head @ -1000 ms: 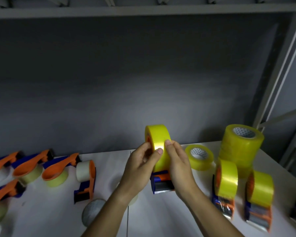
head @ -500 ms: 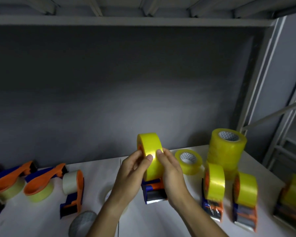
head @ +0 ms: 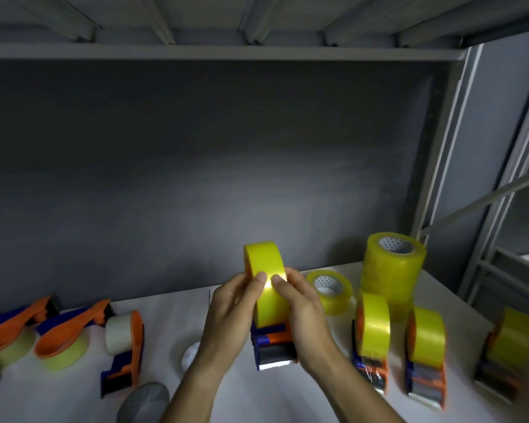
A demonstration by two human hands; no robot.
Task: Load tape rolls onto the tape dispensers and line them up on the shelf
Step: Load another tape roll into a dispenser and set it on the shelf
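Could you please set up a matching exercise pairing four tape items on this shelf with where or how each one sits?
Things:
1. yellow roll on the centre dispenser
2. single yellow roll
3. tall stack of yellow rolls
4. white roll on a dispenser

States:
A. lying flat, alone, beside the stack
B. left of both hands
C. held between left hand and right hand
D. standing at the back right

Pairs: 1-C, 2-A, 3-D, 4-B
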